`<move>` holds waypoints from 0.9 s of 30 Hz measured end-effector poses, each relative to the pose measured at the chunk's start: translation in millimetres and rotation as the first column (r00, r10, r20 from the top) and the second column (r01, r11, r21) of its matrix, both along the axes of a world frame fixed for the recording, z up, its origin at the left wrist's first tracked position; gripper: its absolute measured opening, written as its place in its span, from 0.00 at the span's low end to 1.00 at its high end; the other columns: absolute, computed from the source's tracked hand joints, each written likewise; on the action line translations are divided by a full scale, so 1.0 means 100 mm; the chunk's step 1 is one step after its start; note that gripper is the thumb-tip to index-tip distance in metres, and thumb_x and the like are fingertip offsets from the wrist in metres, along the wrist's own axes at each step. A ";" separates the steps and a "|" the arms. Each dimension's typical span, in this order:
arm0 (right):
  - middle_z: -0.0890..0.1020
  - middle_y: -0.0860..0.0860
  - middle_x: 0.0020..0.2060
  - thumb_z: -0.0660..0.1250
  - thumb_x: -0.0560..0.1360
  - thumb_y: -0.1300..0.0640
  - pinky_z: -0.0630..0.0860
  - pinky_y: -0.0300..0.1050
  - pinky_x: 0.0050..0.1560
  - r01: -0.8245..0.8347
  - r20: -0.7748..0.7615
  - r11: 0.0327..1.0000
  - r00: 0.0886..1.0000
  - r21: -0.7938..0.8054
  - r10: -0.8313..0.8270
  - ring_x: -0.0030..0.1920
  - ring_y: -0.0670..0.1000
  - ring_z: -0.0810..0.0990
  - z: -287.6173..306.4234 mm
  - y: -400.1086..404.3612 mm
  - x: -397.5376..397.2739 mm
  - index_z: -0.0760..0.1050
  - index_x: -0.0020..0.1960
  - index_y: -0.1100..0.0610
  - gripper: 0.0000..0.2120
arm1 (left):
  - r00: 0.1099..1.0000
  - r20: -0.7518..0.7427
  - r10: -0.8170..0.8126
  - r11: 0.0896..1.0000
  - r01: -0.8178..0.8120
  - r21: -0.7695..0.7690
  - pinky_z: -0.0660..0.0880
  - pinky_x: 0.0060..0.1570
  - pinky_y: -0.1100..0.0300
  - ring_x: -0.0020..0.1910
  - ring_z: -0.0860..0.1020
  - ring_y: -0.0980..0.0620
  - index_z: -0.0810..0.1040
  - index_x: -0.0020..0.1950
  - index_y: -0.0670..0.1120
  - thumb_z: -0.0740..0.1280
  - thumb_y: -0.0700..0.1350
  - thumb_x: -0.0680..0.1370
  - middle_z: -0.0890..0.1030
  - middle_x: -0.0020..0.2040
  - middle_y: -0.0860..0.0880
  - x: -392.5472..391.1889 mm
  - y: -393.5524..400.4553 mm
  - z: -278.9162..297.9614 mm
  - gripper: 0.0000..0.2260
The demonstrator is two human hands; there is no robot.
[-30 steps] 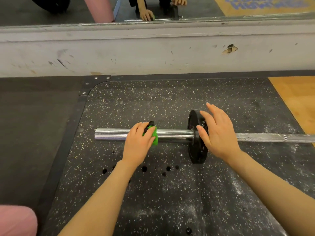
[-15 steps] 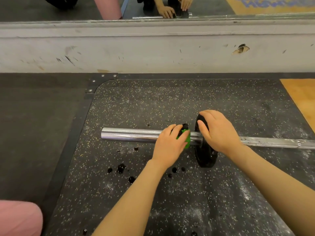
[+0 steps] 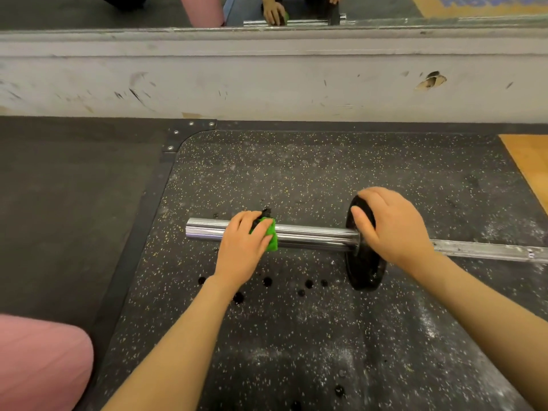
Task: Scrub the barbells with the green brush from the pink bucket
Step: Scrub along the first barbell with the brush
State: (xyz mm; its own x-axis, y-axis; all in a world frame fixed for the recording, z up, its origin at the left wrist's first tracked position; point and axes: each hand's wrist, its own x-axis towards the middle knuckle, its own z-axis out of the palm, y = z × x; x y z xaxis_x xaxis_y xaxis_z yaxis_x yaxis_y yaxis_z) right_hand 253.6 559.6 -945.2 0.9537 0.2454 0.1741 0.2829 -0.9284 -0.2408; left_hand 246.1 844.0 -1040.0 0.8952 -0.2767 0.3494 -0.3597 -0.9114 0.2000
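— What does the head view show of the floor and the room?

— A black rubber mat (image 3: 296, 179) flecked with pale specks, its rounded corner framed by a dark strip with screws. Left of it is plain dark flooring, and at the right edge an orange wooden panel (image 3: 530, 161). Behind runs a scuffed white wall base (image 3: 267, 81) with a chipped spot, and above that a mirror (image 3: 296, 10) that reflects a hand on the bar (only a strip of it is in view). Dark wet drops (image 3: 268, 281) dot the mat just in front of the bar, and chalky white smears lie toward the right.

— And the barbell?

— The barbell (image 3: 314, 235) lies flat on the mat, running left to right; its shiny chrome sleeve ends at the left, and a thinner, duller shaft goes off to the right. A black plate (image 3: 364, 268) stands on edge on the sleeve.

— The hands?

— The left hand (image 3: 244, 250) grips the green brush (image 3: 271, 235), fingers curled round it and pressing it on the sleeve. The right hand (image 3: 391, 229) has its fingers curled over the plate's top edge, thumb on the plate's left face.

— Anything else?

— A pink rounded shape (image 3: 38, 363) at lower left; I cannot tell what it is.
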 end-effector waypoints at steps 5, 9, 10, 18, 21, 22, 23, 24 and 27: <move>0.68 0.60 0.72 0.54 0.82 0.47 0.60 0.51 0.71 -0.011 -0.096 0.997 0.995 -0.077 0.003 0.72 0.58 0.64 -0.06 0.04 0.14 0.66 0.72 0.66 0.26 | 0.998 -0.045 -0.036 0.999 0.035 -0.029 0.73 0.55 0.50 0.57 0.73 0.42 0.78 0.60 0.41 0.64 0.44 0.78 0.77 0.58 0.43 -0.02 0.05 0.09 0.12; 0.71 0.61 0.69 0.50 0.82 0.45 0.61 0.51 0.71 0.010 -0.136 0.996 0.990 -0.088 -0.022 0.70 0.59 0.67 -0.13 0.08 0.08 0.68 0.70 0.67 0.28 | 0.994 -0.088 0.064 0.986 -0.076 -0.149 0.74 0.54 0.50 0.56 0.75 0.40 0.78 0.60 0.38 0.67 0.38 0.77 0.78 0.57 0.41 -0.04 0.06 0.19 0.11; 0.72 0.61 0.68 0.49 0.82 0.45 0.62 0.52 0.70 0.015 -0.127 0.997 0.992 -0.081 -0.025 0.69 0.60 0.68 -0.12 0.08 0.06 0.69 0.69 0.67 0.29 | 0.991 -0.089 0.098 0.976 -0.114 -0.186 0.73 0.55 0.50 0.56 0.74 0.40 0.78 0.60 0.38 0.67 0.37 0.78 0.77 0.57 0.40 -0.04 0.06 0.21 0.11; 0.80 0.62 0.58 0.49 0.79 0.44 0.73 0.54 0.61 0.014 -0.045 0.998 0.999 -0.057 -0.017 0.59 0.62 0.78 -0.11 0.08 -0.25 0.75 0.62 0.68 0.31 | 0.966 -0.150 0.211 0.946 -0.241 -0.219 0.72 0.58 0.48 0.58 0.73 0.39 0.77 0.62 0.38 0.64 0.39 0.79 0.76 0.59 0.40 -0.10 0.11 0.26 0.12; 0.81 0.59 0.56 0.48 0.80 0.46 0.73 0.51 0.58 0.032 -0.003 0.999 0.999 0.018 -0.032 0.56 0.60 0.79 -0.05 0.05 -0.33 0.77 0.60 0.66 0.28 | 0.952 -0.199 0.232 0.928 -0.278 -0.246 0.72 0.58 0.48 0.58 0.72 0.41 0.76 0.63 0.39 0.63 0.40 0.80 0.76 0.60 0.41 -0.16 0.08 0.22 0.12; 0.81 0.58 0.57 0.48 0.80 0.46 0.72 0.50 0.58 0.035 0.001 0.999 0.999 0.039 -0.035 0.57 0.60 0.78 -0.04 0.03 -0.34 0.77 0.60 0.65 0.28 | 0.949 -0.209 0.238 0.921 -0.289 -0.262 0.71 0.58 0.48 0.58 0.72 0.41 0.76 0.63 0.39 0.63 0.40 0.80 0.76 0.60 0.41 -0.19 0.07 0.20 0.13; 0.80 0.58 0.57 0.47 0.80 0.46 0.71 0.50 0.59 0.037 0.002 0.998 0.999 0.056 -0.037 0.57 0.59 0.78 -0.04 0.02 -0.34 0.77 0.61 0.64 0.28 | 0.947 -0.211 0.244 0.914 -0.297 -0.276 0.71 0.58 0.49 0.58 0.72 0.41 0.76 0.63 0.40 0.62 0.40 0.80 0.76 0.60 0.42 -0.24 0.06 0.20 0.13; 0.80 0.58 0.59 0.47 0.80 0.46 0.70 0.50 0.60 0.039 0.003 0.997 0.999 0.065 -0.039 0.59 0.59 0.77 -0.05 0.01 -0.35 0.76 0.61 0.64 0.28 | 0.945 -0.209 0.253 0.909 -0.306 -0.284 0.71 0.58 0.49 0.58 0.72 0.42 0.76 0.63 0.40 0.62 0.40 0.80 0.76 0.60 0.42 -0.30 0.06 0.19 0.13; 0.76 0.59 0.65 0.46 0.80 0.44 0.65 0.49 0.67 0.047 -0.021 0.997 0.999 0.066 -0.046 0.66 0.59 0.73 -0.09 0.00 -0.38 0.73 0.66 0.65 0.31 | 0.940 -0.193 0.280 0.911 -0.324 -0.256 0.70 0.58 0.50 0.57 0.74 0.42 0.77 0.62 0.40 0.60 0.45 0.81 0.77 0.59 0.43 -0.48 0.10 0.18 0.14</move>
State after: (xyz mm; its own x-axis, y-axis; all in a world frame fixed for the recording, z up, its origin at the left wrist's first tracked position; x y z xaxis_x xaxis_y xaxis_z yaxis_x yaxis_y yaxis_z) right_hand 215.7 560.0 -954.0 0.9672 0.1890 0.1699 0.2343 -0.9221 -0.3079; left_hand 197.8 854.2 -1021.7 0.9679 0.1045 0.2285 -0.0223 -0.8703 0.4921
